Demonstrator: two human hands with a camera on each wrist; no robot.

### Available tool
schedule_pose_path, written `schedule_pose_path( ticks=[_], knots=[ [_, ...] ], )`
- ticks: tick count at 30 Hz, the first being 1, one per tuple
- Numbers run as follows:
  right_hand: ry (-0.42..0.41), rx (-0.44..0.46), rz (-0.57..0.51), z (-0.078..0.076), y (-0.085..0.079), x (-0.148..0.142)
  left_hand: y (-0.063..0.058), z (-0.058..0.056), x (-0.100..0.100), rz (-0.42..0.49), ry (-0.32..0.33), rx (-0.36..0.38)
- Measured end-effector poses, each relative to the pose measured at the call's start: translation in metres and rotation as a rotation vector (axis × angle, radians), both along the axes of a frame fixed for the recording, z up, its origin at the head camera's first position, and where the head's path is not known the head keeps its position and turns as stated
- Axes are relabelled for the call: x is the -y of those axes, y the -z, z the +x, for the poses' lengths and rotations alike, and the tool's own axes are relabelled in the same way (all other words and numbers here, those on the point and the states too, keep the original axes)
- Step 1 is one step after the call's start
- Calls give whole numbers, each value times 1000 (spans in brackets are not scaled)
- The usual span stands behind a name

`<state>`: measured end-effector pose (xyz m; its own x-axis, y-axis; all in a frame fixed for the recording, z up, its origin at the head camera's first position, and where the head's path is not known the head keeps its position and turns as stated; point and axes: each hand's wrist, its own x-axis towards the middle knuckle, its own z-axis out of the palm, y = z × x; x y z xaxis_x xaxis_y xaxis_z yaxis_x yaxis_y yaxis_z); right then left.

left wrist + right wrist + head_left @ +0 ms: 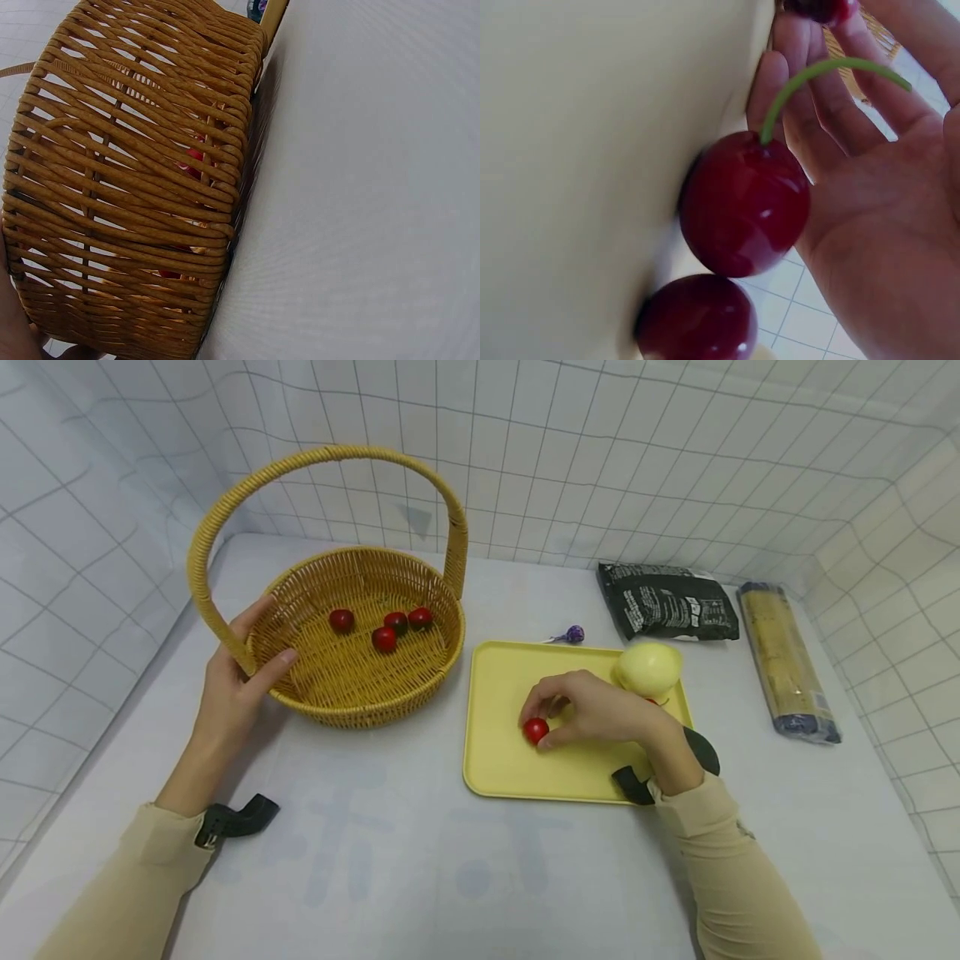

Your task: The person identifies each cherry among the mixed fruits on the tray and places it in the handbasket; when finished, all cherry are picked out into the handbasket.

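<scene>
My left hand [234, 689] grips the wicker basket [360, 714] at its left rim by the handle's foot, thumb over the inner side. Several dark red cherries [342, 621] lie in the basket. In the left wrist view the woven wall [127, 180] hides most of that hand. Over the yellow tray [487, 768], my right hand [600, 708] pinches a red cherry [536, 730] between thumb and fingers. In the right wrist view, a cherry with a green stem [746, 206] and another cherry [697, 319] lie beside the palm on the tray.
A pale yellow fruit [648, 668] sits in the tray's far right corner. Behind the tray lie a purple-wrapped lollipop [574, 634] and a black packet [667, 602]. A long clear pack with yellowish contents [787, 660] lies at the right. Grid-patterned white sheeting surrounds the table.
</scene>
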<state>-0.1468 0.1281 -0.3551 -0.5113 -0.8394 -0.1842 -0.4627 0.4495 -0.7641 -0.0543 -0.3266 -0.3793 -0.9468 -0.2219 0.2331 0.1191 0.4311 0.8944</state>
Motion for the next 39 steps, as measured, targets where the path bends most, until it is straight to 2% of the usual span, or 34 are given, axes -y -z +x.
schedule_pose_path(
  ticks=[5, 18, 29, 39],
  knots=[
    [46, -18, -16, 0, 2, 3, -1, 0, 1, -11, -1, -2],
    [94, -47, -56, -1, 2, 6, -2, 1, 2, 0, 0, -13],
    [190, -201, -164, 2, 2, 8, 3, 3, 1, -11, 5, -19],
    [229, -240, -163, 1, 0, 9, 1, 1, 0, -4, 4, -15]
  ],
)
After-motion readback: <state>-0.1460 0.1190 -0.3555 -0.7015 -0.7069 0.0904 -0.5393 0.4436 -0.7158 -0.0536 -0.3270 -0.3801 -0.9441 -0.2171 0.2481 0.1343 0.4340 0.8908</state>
